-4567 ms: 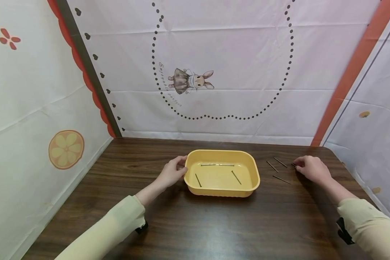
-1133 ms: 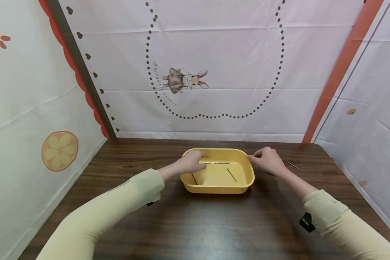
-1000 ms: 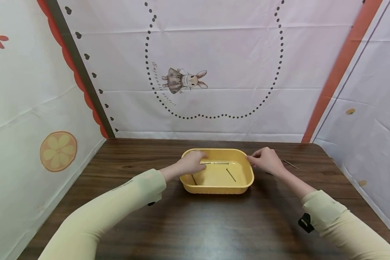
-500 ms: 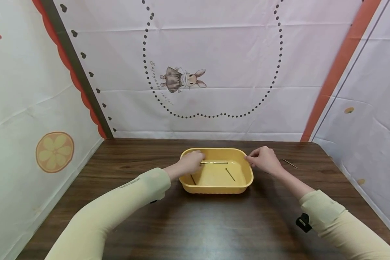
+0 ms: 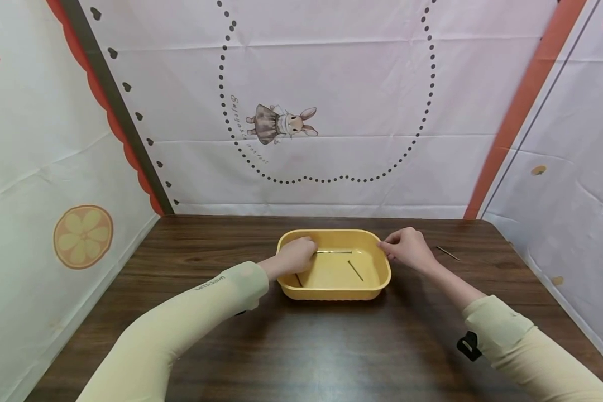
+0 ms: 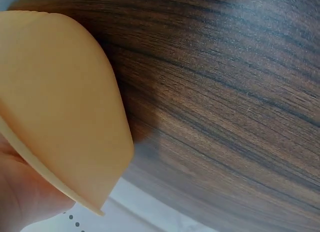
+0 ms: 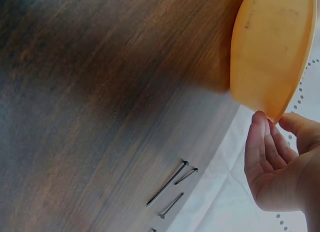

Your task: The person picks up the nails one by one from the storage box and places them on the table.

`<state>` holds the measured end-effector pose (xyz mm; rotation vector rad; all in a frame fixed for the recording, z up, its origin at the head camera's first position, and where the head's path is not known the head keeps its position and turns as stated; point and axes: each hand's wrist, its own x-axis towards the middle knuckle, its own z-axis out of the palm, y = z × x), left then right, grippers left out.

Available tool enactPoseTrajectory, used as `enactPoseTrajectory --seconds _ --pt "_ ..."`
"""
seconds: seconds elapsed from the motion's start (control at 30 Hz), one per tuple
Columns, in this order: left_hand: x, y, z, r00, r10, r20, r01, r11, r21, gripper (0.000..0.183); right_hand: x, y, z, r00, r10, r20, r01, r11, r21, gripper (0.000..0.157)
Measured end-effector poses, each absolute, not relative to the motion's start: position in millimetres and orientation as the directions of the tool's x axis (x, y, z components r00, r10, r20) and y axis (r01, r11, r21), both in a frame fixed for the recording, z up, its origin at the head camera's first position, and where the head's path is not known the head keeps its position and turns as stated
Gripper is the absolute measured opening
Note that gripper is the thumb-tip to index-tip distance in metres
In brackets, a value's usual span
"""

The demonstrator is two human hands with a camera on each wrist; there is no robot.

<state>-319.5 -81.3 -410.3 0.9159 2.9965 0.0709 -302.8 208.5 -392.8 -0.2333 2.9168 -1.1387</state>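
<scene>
A yellow plastic tray (image 5: 336, 294) stands on the wooden table with several nails in it. One nail (image 5: 355, 271) lies slanted on its floor, another (image 5: 298, 280) is partly covered near the left wall. Along the back, a nail (image 5: 339, 252) stretches beside my left hand (image 5: 297, 254). That hand reaches over the left rim into the tray, fingers bent downward; its fingertips are hidden in the head and left wrist views. My right hand (image 5: 407, 247) pinches the tray's right rim between thumb and fingers, plain in the right wrist view.
Right of the tray, a nail (image 5: 448, 253) lies on the table (image 5: 341, 346). The right wrist view shows several loose nails there, such as a long nail (image 7: 167, 184). A patterned cloth (image 5: 352, 100) hangs behind the table and at both sides.
Since the oldest frame, my right hand has left the loose nails and taken the tray's right rim. My left hand has gone from the left rim into the tray, its fingers drawing together lately.
</scene>
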Motion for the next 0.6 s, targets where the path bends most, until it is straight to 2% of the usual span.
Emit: enactPoseTrajectory --seconds 0.27,0.6 --pt "-317.8 -79.0 -415.5 -0.848 0.53 0.019 0.53 0.848 0.005 0.013 -302.9 208.0 -394.3 -0.99 -0.129 0.051 -0.13 0.729 -0.672 0.026" --pt "-312.2 -74.9 -408.7 -0.839 0.538 0.078 0.541 0.84 0.022 0.026 -302.6 208.2 -395.4 -0.989 -0.132 0.069 -0.144 0.728 -0.671 0.027"
